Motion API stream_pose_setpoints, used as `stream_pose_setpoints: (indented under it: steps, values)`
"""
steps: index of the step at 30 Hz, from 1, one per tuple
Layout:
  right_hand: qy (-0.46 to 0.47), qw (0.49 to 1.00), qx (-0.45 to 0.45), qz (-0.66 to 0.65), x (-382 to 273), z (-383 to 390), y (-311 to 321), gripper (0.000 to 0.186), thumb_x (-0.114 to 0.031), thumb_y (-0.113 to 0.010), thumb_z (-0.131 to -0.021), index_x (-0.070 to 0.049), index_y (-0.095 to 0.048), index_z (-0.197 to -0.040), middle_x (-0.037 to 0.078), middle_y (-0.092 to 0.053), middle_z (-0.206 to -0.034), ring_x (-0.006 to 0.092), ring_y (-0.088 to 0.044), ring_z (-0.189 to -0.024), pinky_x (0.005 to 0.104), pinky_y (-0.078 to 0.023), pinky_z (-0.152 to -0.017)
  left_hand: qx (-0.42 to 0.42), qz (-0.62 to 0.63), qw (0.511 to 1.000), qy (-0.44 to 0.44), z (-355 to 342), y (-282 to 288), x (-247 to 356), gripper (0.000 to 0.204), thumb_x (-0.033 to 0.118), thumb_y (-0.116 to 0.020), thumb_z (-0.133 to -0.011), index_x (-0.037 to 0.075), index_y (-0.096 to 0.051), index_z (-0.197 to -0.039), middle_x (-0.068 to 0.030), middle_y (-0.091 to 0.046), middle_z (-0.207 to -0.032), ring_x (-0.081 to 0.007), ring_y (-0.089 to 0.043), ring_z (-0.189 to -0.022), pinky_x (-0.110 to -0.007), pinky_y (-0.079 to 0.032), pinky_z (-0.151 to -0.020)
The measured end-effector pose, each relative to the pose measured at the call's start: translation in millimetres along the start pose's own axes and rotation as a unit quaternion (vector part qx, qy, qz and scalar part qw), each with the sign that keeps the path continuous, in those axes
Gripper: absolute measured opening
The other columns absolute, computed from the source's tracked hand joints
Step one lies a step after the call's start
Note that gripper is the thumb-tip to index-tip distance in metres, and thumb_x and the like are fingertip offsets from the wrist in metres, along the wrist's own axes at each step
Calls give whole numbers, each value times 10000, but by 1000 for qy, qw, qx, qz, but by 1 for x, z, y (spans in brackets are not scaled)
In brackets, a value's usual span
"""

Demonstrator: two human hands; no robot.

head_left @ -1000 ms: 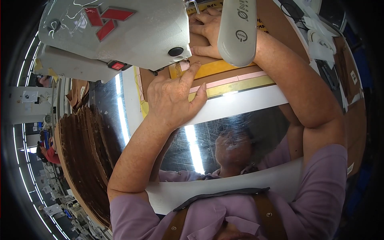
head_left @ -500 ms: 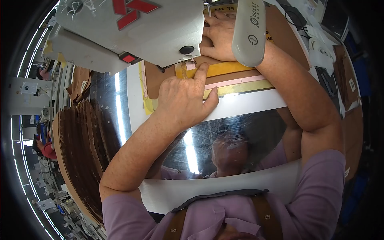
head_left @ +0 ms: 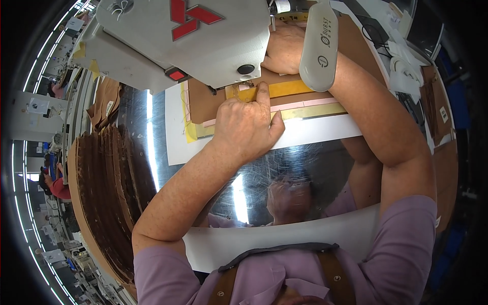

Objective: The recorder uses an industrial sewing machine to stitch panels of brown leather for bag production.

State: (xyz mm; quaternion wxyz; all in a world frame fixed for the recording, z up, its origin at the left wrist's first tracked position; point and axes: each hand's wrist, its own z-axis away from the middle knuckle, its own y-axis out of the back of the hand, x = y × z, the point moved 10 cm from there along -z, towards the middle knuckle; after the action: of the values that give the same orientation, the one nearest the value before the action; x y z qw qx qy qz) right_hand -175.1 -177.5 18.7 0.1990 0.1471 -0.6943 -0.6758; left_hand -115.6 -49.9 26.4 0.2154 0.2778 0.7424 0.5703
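Note:
My left hand lies fingers-forward on a brown piece with yellow and pink strips, index finger stretched toward the needle area under the white sewing machine head. My right hand rests flat on the same brown piece behind the machine's white side lamp bar, partly hidden by it. Neither hand grips anything; both press the material down on the white plate.
A shiny metal table top mirrors me. Stacked brown cut pieces lie at the left. Cables, a black adapter and white parts sit at the right. Other workers are far left.
My left hand has slid forward, its index finger now reaching up to the needle area. The view has shifted slightly; the right hand stays on the brown piece.

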Motion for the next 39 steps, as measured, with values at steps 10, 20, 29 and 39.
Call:
stream_pose_setpoints:
  steps: [10, 20, 29, 39]
  values:
    - [-37, 997, -57, -36, 10, -6, 1, 530, -523, -540, -971, -185, -608, -1374, 42, -604, -1393, 231, -554, -1297, 380, -459, -1074, 23, 15, 1000, -1, 3, 2, 3, 584, 310, -605, -849, -170, -645, -1180, -131, -616, -522, -248, -622, -457, -378, -543, -562]
    - [22, 993, 70, -89, 0, 21, 9, 353, -299, -487, -1024, -87, -723, -1178, 148, -637, -1313, 300, -588, -1259, 425, -432, -1134, -13, 41, 999, -9, 29, 16, 6, 612, 400, -666, -874, -50, -628, -1287, -109, -598, -533, -260, -557, -443, -391, -473, -551]
    - [40, 992, 53, -111, -12, 41, 17, 350, -292, -521, -1021, -52, -712, -1190, 143, -653, -1178, 323, -614, -1135, 437, -466, -1061, -36, 57, 998, -18, 52, 23, 8, 630, 432, -696, -867, -14, -623, -1306, -96, -586, -551, -272, -562, -487, -381, -458, -572]
    - [40, 975, 158, -150, -23, 91, 21, 340, -260, -560, -1008, -86, -669, -1279, 106, -634, -1197, 309, -614, -1115, 444, -496, -997, -14, 75, 996, -47, 76, 32, 32, 703, 413, -702, -852, -119, -586, -1297, -46, -537, -487, -237, -547, -425, -354, -445, -560]
